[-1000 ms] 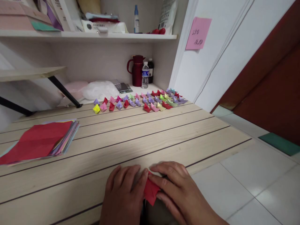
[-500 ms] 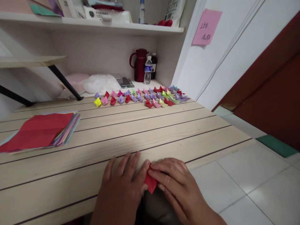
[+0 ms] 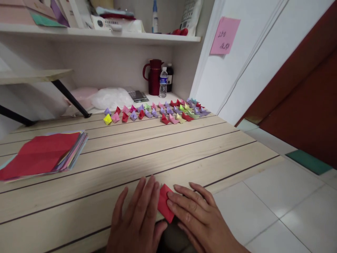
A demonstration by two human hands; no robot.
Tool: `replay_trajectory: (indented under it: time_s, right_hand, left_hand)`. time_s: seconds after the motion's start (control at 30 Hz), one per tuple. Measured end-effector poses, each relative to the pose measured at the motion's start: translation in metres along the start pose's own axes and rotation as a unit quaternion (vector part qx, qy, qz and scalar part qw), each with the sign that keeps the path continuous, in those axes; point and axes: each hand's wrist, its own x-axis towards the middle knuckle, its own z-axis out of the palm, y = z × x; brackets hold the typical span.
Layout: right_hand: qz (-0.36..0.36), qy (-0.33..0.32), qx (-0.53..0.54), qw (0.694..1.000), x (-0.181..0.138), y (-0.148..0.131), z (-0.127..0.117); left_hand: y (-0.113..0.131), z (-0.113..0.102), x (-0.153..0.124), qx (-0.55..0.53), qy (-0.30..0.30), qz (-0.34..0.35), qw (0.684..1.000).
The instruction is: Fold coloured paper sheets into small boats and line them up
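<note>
A small folded piece of red paper lies at the table's near edge, between my two hands, with its lower corner pointing towards me. My left hand is open, its fingers stretched along the paper's left side and its thumb low near the bottom corner. From the right, my right hand rests its index and middle fingertips on the paper, pressing it down. Those fingers are extended and spread, so this hand is open too, and its thumb sits below, apart from the paper. Part of the paper is hidden under the right fingertips.
A stack of coloured paper sheets, red on top, lies at the left. Several small folded paper boats stand in rows along the back. Behind them are a dark red jug and a water bottle. The table ends at the right above floor tiles.
My left fingers have let go of the red paper and straightened beside it. The right fingers have spread and flattened on it, and more of the paper shows. The view has shifted slightly.
</note>
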Motion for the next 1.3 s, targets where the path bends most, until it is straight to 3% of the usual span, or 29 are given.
replay_trajectory:
  time_s: [0.17,0.4,0.83,1.03,1.3]
  right_hand:
    - [0.014,-0.003,0.030,0.999,-0.002,0.000,-0.003]
    - [0.129,-0.010,0.149,0.980,0.003,-0.003,-0.008]
    - [0.167,0.009,0.181,0.969,0.019,-0.009,-0.010]
    - [0.197,0.022,0.191,0.961,0.026,-0.010,-0.012]
    - [0.177,-0.014,0.201,0.964,0.026,-0.004,-0.017]
  left_hand:
    - [0.004,0.001,0.006,0.006,-0.025,0.032,0.999]
    - [0.001,-0.010,0.013,-0.028,-0.041,0.007,0.999]
    - [-0.010,-0.014,0.015,-0.117,-0.067,-0.018,0.991]
    - [-0.012,-0.016,0.019,-0.184,-0.097,-0.083,0.975]
    - [-0.010,-0.011,0.020,-0.230,-0.103,-0.142,0.957]
